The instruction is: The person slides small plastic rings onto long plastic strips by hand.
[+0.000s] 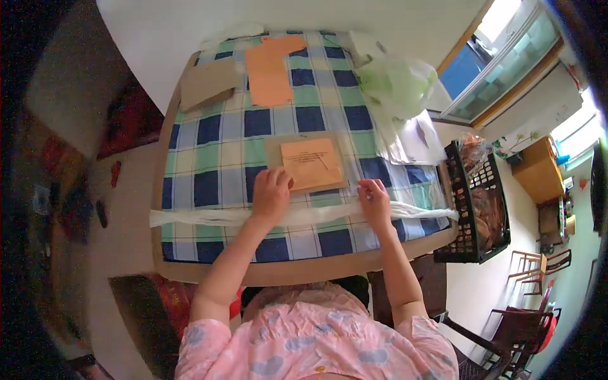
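An orange printed sheet (310,166), possibly a stack, lies on a larger brown cardboard piece (273,151) on the checked tablecloth. My left hand (272,193) is closed, its curled fingers at the lower left edge of the sheet; the exact grip is partly hidden. Just right of the cardboard's lower right corner is my right hand (375,197). Its fingers are pinched together, and whatever they hold is too small to make out. A long twisted strip of white plastic (310,216) runs across the table, passing by both wrists.
At the far side lie an orange cut-out sheet (269,71) and a brown cardboard piece (208,83). Clear and greenish plastic bags (399,85) fill the back right. A black plastic crate (465,218) holding wrapped items stands against the table's right edge.
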`<state>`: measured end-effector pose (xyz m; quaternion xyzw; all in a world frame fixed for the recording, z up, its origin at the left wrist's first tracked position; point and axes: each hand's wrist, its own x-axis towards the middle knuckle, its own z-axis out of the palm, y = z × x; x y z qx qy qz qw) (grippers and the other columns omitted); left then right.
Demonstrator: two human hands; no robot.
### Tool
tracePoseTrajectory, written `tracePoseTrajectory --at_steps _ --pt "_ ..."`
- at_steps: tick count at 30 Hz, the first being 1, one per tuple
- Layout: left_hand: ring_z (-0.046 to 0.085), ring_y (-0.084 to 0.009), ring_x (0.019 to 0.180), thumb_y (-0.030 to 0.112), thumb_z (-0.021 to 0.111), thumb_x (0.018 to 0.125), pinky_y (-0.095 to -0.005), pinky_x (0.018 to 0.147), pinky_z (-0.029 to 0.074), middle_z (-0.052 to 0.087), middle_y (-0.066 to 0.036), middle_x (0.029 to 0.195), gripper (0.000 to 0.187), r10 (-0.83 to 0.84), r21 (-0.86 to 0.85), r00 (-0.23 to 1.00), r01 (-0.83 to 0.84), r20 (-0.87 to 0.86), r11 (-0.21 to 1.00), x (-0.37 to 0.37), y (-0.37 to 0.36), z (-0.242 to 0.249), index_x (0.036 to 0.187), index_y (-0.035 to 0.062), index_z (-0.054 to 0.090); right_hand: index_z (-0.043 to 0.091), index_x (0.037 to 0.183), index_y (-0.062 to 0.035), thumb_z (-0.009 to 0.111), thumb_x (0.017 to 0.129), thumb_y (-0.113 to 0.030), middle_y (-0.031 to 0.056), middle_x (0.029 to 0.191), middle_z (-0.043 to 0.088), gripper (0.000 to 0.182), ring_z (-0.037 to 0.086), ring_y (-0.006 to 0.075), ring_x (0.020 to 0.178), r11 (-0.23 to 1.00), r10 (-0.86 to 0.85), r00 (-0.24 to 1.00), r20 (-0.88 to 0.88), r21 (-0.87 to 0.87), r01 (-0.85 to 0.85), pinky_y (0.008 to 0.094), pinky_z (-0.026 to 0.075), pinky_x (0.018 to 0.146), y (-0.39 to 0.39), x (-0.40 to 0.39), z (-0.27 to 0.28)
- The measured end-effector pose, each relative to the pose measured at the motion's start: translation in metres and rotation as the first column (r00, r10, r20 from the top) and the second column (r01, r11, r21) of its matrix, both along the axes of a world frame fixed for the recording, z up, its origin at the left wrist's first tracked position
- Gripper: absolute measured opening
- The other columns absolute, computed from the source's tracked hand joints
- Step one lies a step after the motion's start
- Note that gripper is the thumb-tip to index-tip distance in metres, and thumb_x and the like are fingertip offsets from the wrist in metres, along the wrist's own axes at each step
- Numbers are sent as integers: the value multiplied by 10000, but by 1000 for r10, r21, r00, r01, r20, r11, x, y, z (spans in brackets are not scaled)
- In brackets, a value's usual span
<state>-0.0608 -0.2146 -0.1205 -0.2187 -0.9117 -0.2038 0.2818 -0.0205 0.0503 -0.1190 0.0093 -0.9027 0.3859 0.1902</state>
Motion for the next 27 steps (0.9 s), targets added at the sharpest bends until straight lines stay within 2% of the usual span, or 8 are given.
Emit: tracePoseTrajectory --at_steps 3,6,9,15,18,21,24,27 --pt "511 -264 965 96 611 726 -428 861 401 556 -63 949 97 -106 -8 994 106 -33 994 7 2 1 817 92 577 617 894 -14 615 818 -117 102 811 579 128 581 214 710 991 -28 1000 7 128 27 318 462 611 0 2 -8" --pt "521 -310 987 149 649 710 -426 840 431 571 -107 991 195 -198 -12 978 199 66 980 28 20 8 890 75 646 616 843 -18 639 795 -150 104 765 587 141 581 238 688 976 -55 998 18 213 50 329 459 602 -7 -7 -11" --pt "524 -298 962 150 657 698 -413 813 435 575 -91 946 174 -240 -34 957 249 161 968 30 56 -6 857 79 665 620 789 -16 668 758 -172 106 690 599 166 584 245 635 981 -118 984 133 167 95 322 461 586 -8 -19 -22" --pt "512 -239 900 149 622 718 -393 775 414 573 -46 844 65 -74 93 992 65 98 994 26 83 7 713 85 632 614 744 10 664 736 -169 73 639 630 186 581 130 578 947 -61 928 366 -272 169 289 463 542 -14 -24 -2" --pt "519 -239 901 164 633 715 -400 764 412 579 -51 848 82 -76 136 995 66 70 989 20 84 8 740 89 654 611 765 14 649 753 -144 47 646 626 163 572 90 588 934 -6 939 345 -333 128 262 460 527 -15 -23 0" --pt "529 -304 952 188 695 698 -447 827 406 595 -66 890 122 -156 98 980 145 122 985 14 94 0 800 121 686 607 786 17 646 769 -128 51 652 625 151 586 97 593 878 40 935 353 -459 136 243 463 523 -14 -25 -7" --pt "530 -299 956 189 701 680 -445 819 408 592 -65 885 117 -171 115 974 155 150 981 10 104 -1 769 117 675 607 801 13 632 793 -100 62 666 631 117 597 104 601 862 81 925 371 -492 122 234 467 514 -11 -27 -9" --pt "537 -277 949 187 665 684 -433 804 414 589 -64 864 97 -156 85 987 151 50 985 14 109 4 732 104 650 580 759 5 650 801 -90 63 659 606 126 574 117 564 780 62 940 335 -604 164 263 456 464 -16 -28 -11"
